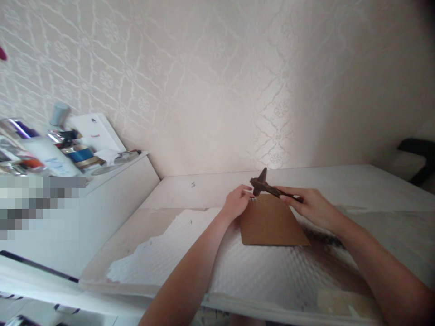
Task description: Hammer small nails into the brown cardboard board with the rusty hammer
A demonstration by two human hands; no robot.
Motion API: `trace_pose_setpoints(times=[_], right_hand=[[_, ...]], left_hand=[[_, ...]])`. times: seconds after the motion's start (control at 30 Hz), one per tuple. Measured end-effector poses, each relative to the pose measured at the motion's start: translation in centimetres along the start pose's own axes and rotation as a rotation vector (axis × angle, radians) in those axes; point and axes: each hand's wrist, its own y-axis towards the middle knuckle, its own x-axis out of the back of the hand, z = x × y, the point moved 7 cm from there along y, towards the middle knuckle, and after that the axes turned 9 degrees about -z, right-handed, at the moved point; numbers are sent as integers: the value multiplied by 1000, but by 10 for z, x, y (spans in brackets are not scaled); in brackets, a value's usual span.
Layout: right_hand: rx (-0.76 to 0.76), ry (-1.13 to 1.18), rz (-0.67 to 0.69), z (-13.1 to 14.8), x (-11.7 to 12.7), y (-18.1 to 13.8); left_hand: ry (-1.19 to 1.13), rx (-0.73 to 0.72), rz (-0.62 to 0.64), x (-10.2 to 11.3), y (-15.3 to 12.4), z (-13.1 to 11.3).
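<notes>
A brown cardboard piece (270, 222) lies on the worn white tabletop (190, 262). My right hand (314, 208) is closed around the handle of a small rusty hammer (263, 183), whose head hovers over the cardboard's far edge. My left hand (238, 201) rests at the cardboard's far left corner with its fingers pinched together just under the hammer head; whatever they pinch is too small to make out.
A patterned wall rises right behind the table. To the left stands a white cabinet (112, 203) crowded with bottles and jars (57, 154). A dark object (419, 156) sits at the far right. A tiny dark speck (193, 184) lies on the tabletop near the wall.
</notes>
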Motion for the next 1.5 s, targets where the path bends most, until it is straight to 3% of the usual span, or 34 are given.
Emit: trace_pose_setpoints(times=[0.27, 0.67, 1.5], right_hand=[[10, -40, -55, 8, 5, 0], [-2, -49, 19, 7, 1, -1], [2, -57, 0, 8, 2, -1]], left_hand=[[-67, 1, 13, -2, 0, 4], [-38, 73, 37, -3, -1, 5], [-21, 68, 32, -2, -1, 4]])
